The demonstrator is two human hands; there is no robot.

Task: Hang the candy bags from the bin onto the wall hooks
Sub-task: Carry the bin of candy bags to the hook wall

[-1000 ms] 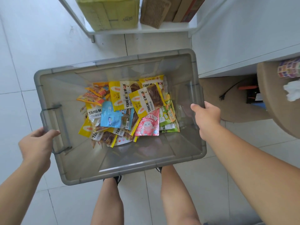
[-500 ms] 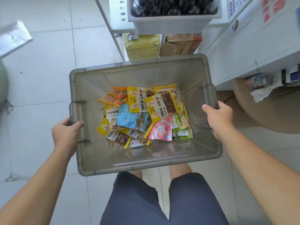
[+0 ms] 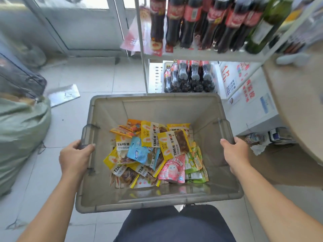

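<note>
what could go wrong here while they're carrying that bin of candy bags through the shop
Risks, judging by this view:
1. The bin hides the floor right ahead, so a foot could slip on the loose sheet lying on the tiles.
2. The bin's far rim sits close to the shelf of cola bottles; a bump might topple them.
3. Both the left hand and right hand are occupied, so balance is harder to recover.

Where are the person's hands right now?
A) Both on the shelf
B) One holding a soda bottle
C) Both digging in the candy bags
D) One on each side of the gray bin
D: the left hand and the right hand each grip a side handle of the gray bin, with the candy bags lying untouched inside.
</note>
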